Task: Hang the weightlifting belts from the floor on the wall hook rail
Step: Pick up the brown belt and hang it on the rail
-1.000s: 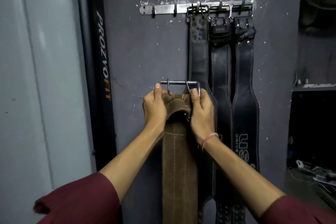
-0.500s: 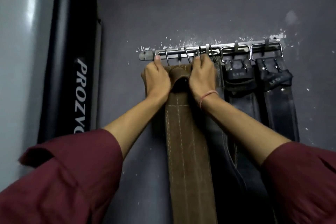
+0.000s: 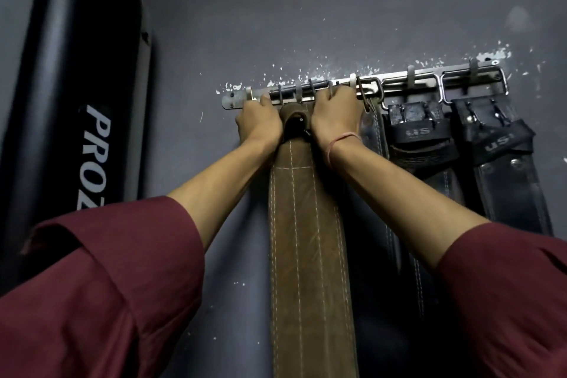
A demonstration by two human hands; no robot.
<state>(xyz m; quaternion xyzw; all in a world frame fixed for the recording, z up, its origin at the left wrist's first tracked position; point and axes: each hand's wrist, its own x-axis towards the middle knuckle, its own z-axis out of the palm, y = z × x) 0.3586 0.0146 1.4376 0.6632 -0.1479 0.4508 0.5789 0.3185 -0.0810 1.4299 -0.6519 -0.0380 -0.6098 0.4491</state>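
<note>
**Grey wall [image 3: 337, 15]: brown belt [image 3: 306, 239] held up at the hook rail [image 3: 426, 78]**

Dark paint, chipped white along the rail, fills the view, with a black padded upright [image 3: 92, 70] lettered PROZ standing to the left. Three black belts [image 3: 506, 169] hang side by side from the rail's right half. A person in maroon sleeves [image 3: 107, 285] has both arms raised to the left half. The left grip [image 3: 259, 123] and the right grip [image 3: 336, 120] each curl their fingers over the brown belt's top end, one on either side of its folded leather loop, holding its metal buckle [image 3: 294, 92] against the rail among the hooks. Whether the buckle is seated on a hook I can't tell, as the fingers cover it. The strap hangs straight down the wall, just beside the nearest black belt. A pink thread [image 3: 342, 139] circles the right wrist.
</note>
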